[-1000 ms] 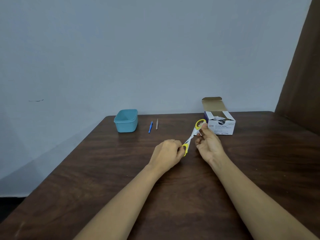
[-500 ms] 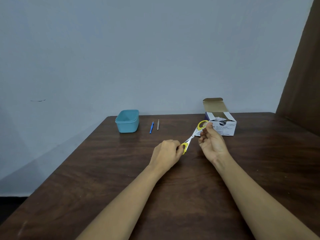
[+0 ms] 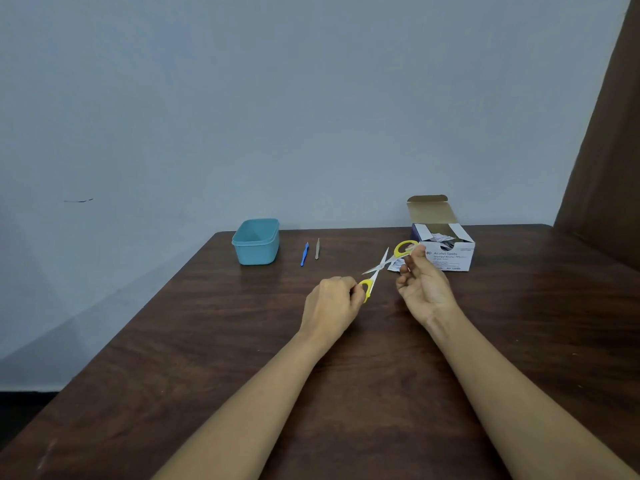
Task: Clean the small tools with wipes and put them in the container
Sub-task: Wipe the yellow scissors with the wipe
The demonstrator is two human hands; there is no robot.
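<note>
Yellow-handled scissors (image 3: 381, 266) hang above the table with their blades spread apart. My left hand (image 3: 332, 299) grips the lower yellow handle. My right hand (image 3: 420, 284) pinches the upper yellow loop (image 3: 405, 248) and also holds a small white wipe packet (image 3: 396, 265) against its fingers. A teal container (image 3: 256, 241) stands at the back left of the table. Beside it lie a small blue tool (image 3: 304, 254) and a thin grey tool (image 3: 317, 249).
An open white box of alcohol swabs (image 3: 445, 252) stands at the back right, just behind my right hand, with its lid flap up. The dark wooden table (image 3: 242, 341) ends at a pale wall. A brown panel (image 3: 609, 150) rises at the far right.
The scissors have opened: my hands moved apart, the right one up and to the right with the upper handle, so the blades now form a cross.
</note>
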